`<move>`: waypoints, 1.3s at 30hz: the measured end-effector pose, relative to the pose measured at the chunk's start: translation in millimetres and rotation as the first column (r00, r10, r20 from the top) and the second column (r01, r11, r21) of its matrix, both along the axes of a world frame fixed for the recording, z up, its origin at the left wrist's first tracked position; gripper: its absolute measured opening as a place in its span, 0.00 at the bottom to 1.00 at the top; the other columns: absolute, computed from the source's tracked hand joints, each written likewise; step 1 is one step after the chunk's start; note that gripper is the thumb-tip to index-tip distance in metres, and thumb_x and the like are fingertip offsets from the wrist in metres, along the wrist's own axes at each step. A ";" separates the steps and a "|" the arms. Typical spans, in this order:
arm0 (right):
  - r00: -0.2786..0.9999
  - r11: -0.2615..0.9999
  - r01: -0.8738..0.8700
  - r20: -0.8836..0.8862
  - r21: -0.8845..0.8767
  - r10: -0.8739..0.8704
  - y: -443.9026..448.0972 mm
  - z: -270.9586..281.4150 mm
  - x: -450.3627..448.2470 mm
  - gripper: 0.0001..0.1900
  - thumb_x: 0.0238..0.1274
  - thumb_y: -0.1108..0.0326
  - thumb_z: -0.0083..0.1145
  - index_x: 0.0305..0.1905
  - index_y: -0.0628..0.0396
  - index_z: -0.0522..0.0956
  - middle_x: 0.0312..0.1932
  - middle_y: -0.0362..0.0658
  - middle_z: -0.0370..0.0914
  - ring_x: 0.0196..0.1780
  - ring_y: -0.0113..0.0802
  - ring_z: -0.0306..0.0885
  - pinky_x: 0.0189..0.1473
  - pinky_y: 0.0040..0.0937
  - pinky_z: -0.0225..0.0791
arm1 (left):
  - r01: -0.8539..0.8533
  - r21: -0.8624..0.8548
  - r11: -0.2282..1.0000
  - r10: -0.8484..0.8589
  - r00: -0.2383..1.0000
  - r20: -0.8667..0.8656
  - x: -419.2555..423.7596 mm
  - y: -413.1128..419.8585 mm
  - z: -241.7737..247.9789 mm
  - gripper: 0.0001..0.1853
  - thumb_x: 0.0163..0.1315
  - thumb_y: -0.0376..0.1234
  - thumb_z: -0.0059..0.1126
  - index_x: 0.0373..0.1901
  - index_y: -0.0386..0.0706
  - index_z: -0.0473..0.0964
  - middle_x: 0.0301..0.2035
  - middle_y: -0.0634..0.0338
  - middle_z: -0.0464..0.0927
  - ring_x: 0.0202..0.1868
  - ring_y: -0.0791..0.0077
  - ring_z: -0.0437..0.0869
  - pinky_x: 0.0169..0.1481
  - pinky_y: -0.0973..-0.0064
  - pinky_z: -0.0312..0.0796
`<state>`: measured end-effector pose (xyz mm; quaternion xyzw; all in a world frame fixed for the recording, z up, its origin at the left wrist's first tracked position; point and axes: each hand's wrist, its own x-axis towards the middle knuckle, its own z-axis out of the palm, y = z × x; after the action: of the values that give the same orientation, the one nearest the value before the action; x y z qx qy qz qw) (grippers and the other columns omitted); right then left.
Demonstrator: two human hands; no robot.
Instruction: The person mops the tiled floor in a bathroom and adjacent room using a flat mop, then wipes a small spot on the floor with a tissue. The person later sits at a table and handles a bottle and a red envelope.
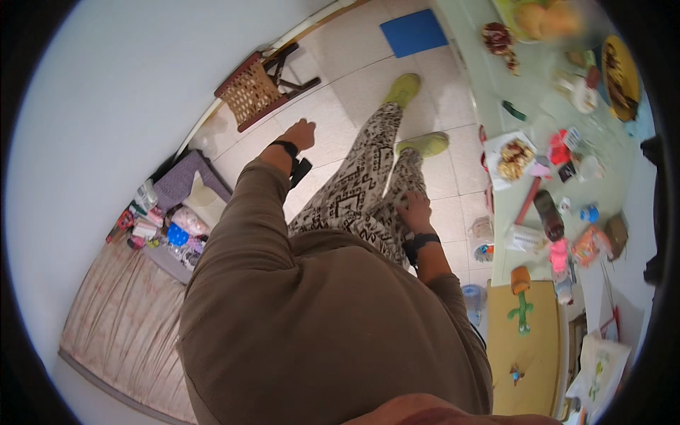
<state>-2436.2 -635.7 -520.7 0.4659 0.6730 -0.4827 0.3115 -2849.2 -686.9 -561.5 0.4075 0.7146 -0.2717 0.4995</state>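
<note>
My left hand [301,134] hangs over the tiled floor, fingers curled in, with nothing seen in it; the wrist bears a black strap [287,148] with a dark device. The nearest thing to it is a folding stool [249,95] with a woven seat, lying against the wall. My right hand [416,211] rests on the thigh of the patterned trousers [350,196], its fingers a little spread, holding nothing that shows. Another black strap [426,239] is round that wrist. Two yellow-green shoes [405,89] stand on the floor.
A blue mat [414,33] lies ahead. Along the right runs a cluttered table [486,95] with food on paper [512,159], a dark bottle [549,215] and a yellow bowl [629,69]. A cactus toy [521,313] lies on a yellow surface [536,350]. At left are a bed [127,319] and a purple cushion [183,180].
</note>
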 end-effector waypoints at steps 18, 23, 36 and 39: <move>0.986 0.992 -0.129 -0.110 0.001 0.128 44.3 -18.3 -43.7 0.22 0.43 0.57 0.61 0.45 0.54 0.76 0.49 0.41 0.72 0.58 0.40 0.64 0.53 0.42 0.58 | 0.437 -0.277 0.856 -0.510 0.803 -0.309 -138.6 -20.6 -191.8 0.14 0.63 0.32 0.42 0.41 0.40 0.79 0.45 0.54 0.76 0.51 0.64 0.75 0.53 0.66 0.70; 0.983 0.994 -0.107 -0.143 0.032 0.110 55.8 -18.2 -47.8 0.21 0.39 0.59 0.63 0.43 0.53 0.75 0.48 0.40 0.72 0.56 0.42 0.65 0.52 0.42 0.57 | 0.611 -0.326 0.721 -0.652 0.758 -0.020 -148.3 -28.6 -207.0 0.10 0.59 0.29 0.48 0.37 0.39 0.79 0.40 0.51 0.79 0.46 0.61 0.80 0.48 0.67 0.73; 0.984 0.991 0.107 -0.153 0.083 -0.094 48.4 -11.0 -31.4 0.21 0.39 0.60 0.63 0.43 0.53 0.76 0.48 0.40 0.73 0.56 0.40 0.66 0.51 0.40 0.57 | 0.077 0.001 0.997 -0.070 0.896 0.438 12.8 20.1 -175.1 0.08 0.45 0.36 0.63 0.26 0.44 0.78 0.25 0.52 0.79 0.31 0.56 0.81 0.37 0.64 0.72; 0.974 0.979 0.173 -0.164 0.108 -0.154 44.6 -10.2 -26.5 0.20 0.39 0.60 0.63 0.43 0.53 0.76 0.48 0.40 0.73 0.56 0.40 0.66 0.51 0.39 0.56 | -0.295 -0.187 0.937 0.348 0.837 0.422 14.7 25.7 -166.1 0.07 0.51 0.34 0.63 0.27 0.40 0.78 0.26 0.56 0.80 0.27 0.68 0.80 0.34 0.71 0.73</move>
<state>-2462.8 -591.1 -530.9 0.4988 0.6826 -0.4997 0.1887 -2834.5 -661.2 -727.6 0.3039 0.6214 -0.1229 0.7116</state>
